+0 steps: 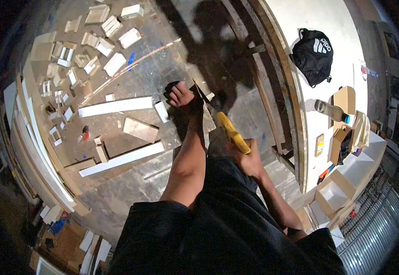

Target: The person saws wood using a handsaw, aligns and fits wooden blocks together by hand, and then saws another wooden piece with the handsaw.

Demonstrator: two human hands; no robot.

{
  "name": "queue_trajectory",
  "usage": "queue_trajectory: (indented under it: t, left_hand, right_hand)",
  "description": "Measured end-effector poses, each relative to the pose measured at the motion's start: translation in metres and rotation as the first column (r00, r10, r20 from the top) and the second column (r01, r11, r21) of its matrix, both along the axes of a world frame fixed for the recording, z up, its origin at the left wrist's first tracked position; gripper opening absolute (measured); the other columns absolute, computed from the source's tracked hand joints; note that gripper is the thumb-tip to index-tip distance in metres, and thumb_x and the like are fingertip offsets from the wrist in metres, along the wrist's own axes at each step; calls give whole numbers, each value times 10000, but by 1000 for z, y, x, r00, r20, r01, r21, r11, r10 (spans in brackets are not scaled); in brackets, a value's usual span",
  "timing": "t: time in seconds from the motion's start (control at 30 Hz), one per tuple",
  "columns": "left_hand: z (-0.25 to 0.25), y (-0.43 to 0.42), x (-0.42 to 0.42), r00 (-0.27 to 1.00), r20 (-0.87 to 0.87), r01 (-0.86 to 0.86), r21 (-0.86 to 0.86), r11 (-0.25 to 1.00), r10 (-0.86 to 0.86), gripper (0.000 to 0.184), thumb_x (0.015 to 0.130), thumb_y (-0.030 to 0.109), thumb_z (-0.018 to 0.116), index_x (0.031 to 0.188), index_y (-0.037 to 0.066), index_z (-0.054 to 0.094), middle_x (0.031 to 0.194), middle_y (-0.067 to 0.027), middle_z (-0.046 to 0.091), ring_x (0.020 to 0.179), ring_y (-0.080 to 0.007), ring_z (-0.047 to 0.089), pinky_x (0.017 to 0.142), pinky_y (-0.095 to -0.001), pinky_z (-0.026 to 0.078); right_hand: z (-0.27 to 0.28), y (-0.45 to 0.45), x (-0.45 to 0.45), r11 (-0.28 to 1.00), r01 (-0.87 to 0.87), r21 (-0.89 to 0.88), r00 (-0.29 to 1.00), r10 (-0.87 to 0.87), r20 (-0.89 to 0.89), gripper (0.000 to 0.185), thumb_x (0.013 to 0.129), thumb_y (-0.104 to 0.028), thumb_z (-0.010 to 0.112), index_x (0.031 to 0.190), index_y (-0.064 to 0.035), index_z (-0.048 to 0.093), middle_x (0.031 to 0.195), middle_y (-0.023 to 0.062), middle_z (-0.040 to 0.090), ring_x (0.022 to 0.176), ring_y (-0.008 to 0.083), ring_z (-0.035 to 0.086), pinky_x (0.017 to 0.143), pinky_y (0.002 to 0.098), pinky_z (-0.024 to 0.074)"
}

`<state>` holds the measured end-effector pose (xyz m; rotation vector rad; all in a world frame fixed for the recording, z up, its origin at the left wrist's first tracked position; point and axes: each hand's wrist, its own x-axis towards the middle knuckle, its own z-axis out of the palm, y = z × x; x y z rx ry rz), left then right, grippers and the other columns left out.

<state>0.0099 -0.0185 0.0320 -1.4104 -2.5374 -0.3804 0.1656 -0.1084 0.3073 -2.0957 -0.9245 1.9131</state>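
My right hand [247,158] is wrapped around the yellow handle of a hand saw [227,128], just in front of my body. Its dark blade points forward and left, past the edge of the wooden work surface [140,87]. Over that edge, close to the blade's tip, my left hand [181,95] is curled into a fist. Whatever its fingers may hold is hidden. Left of that hand lie a small white block [161,112], a long white-faced strip [117,107] and a tan wooden board [141,129].
Several small wood pieces [113,64] cover the far left of the surface. A second white strip [121,159] lies nearer me. On the right, a white table [307,133] bears a black drawstring bag [313,57], a bottle [330,110] and a cardboard box [345,98].
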Motion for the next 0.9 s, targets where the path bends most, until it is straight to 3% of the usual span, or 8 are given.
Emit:
queue_trajectory:
  t: [0.1,0.3,0.37,0.5,0.57,0.6,0.8,0.9]
  left_hand:
    - [9,-2,0,998,-57,32,-45,998,-35,130,879,154,610,996,209,597,885,-26,519,852,-248,556,719,-414,441]
    - [24,-2,-2,997,-3,82,-51,995,-82,152,852,175,633,1000,196,603,938,-44,537,878,-268,551,699,-433,473]
    - [16,-2,1,994,-9,108,-19,994,-108,169,839,187,643,1004,195,605,949,-47,540,878,-273,549,698,-435,476]
    - [6,-1,-3,995,12,97,-61,993,-96,233,789,217,682,1006,191,602,943,-48,535,869,-280,543,721,-457,464]
    - [4,-4,-1,995,-17,93,-28,995,-94,252,764,193,688,999,182,598,938,-57,535,864,-282,540,724,-463,457]
    - [1,0,-1,995,-15,97,-23,995,-97,252,764,193,688,999,182,598,938,-57,535,864,-282,540,724,-463,457]
    - [-5,5,-3,992,49,112,51,992,-114,211,765,153,673,960,194,605,916,-39,552,838,-290,543,695,-456,445]
    - [-11,-18,1,995,10,98,37,994,-99,140,826,190,680,939,205,601,890,-33,542,827,-290,541,674,-452,438]
  right_hand:
    - [0,-5,-5,985,170,24,983,-168,-77,450,889,-230,759,1089,74,493,914,97,595,878,147,563,762,317,478]
    - [-1,7,-5,995,84,-49,992,-79,94,444,907,-224,734,1145,55,482,982,136,640,920,159,600,813,314,494]
    - [-20,-16,3,965,42,258,999,-46,11,363,922,-202,710,1102,53,525,945,112,664,857,156,613,777,313,499]
    - [-5,-6,-2,959,79,273,986,-34,-164,290,934,-187,696,1027,57,571,904,90,672,819,160,620,763,318,503]
    - [-2,-7,1,977,98,188,995,-101,8,249,941,-170,687,955,63,602,896,88,674,831,158,623,772,317,503]
    - [-2,7,11,996,-75,-49,996,73,-50,321,927,-193,712,1056,68,574,966,125,670,906,179,623,814,321,499]
    - [-1,-13,12,985,24,171,999,-27,19,518,909,-221,719,1240,64,441,1136,180,620,1024,230,602,886,358,478]
    - [-21,4,9,997,-21,74,998,17,54,510,906,-205,729,1238,65,450,1129,169,628,1031,229,606,901,366,477]
